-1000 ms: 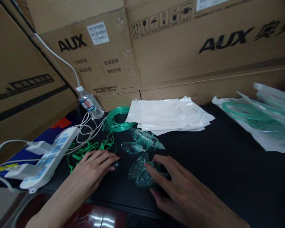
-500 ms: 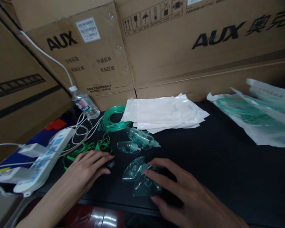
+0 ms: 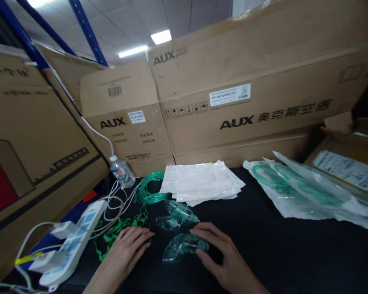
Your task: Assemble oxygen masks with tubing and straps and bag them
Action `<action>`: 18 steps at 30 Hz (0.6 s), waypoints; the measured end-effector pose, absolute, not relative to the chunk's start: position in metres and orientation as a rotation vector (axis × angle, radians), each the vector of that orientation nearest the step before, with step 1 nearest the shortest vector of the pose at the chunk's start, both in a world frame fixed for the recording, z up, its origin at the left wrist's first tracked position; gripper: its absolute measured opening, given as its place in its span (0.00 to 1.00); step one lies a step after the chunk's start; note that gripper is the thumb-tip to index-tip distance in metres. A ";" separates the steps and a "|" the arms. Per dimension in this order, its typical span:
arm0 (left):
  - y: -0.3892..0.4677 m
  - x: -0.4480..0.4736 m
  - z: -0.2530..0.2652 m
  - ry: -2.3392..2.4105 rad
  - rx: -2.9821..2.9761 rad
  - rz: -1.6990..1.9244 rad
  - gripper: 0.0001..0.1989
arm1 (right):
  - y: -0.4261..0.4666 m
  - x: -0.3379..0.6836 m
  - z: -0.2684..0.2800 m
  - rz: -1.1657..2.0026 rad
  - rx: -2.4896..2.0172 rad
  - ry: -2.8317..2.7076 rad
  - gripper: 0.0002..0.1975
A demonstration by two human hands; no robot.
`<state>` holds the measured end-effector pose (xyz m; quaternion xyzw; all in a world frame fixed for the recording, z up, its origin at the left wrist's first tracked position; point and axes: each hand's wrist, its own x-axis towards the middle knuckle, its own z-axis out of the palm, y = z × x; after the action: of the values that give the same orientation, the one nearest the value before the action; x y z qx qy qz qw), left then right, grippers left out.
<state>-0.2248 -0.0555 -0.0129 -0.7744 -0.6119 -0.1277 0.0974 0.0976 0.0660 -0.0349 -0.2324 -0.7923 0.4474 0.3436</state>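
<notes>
My right hand (image 3: pixel 219 255) has its thumb and fingers around the right end of a clear green oxygen mask (image 3: pixel 194 243). That mask overlaps another clear mask (image 3: pixel 171 250), both low over the black tabletop. My left hand (image 3: pixel 130 247) lies to their left, palm down, with its fingers together and curled. A small dark thing shows at its fingertips, too little to name. Green elastic straps (image 3: pixel 118 229) lie in a tangle just beyond the left hand. Farther back are more masks, a small one (image 3: pixel 167 223) and a larger one (image 3: pixel 181 211).
A coil of green tubing (image 3: pixel 144 190) sits by a stack of white pouches (image 3: pixel 202 183). Bagged tubing (image 3: pixel 282 188) lies at the right. On the left are a power strip (image 3: pixel 76 243), white cables and a plastic bottle (image 3: pixel 122 173). Cardboard boxes (image 3: pixel 196 143) wall the back.
The view has tilted up, showing more boxes and the ceiling. The two near masks, spread apart before, now overlap closely, and my right hand's thumb and fingers have closed in on the right end.
</notes>
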 end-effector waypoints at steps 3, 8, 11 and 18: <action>-0.059 -0.221 -0.013 -1.841 -2.278 -0.514 0.13 | 0.066 0.098 -0.038 1.197 -0.633 -2.034 0.17; -0.061 -0.237 -0.017 -1.947 -2.206 -0.563 0.24 | 0.066 0.098 -0.042 1.215 -0.622 -2.006 0.17; -0.059 -0.245 -0.009 -2.021 -2.310 -0.422 0.25 | 0.067 0.098 -0.039 1.225 -0.619 -2.007 0.17; -0.049 -0.238 0.008 -2.134 -2.420 -0.207 0.24 | 0.068 0.098 -0.038 1.215 -0.636 -2.027 0.17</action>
<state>-0.2380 -0.0494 0.0085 -0.7477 -0.6594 -0.0640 -0.0459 0.0977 0.0676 -0.0376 -0.2442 -0.7789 0.4667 0.3404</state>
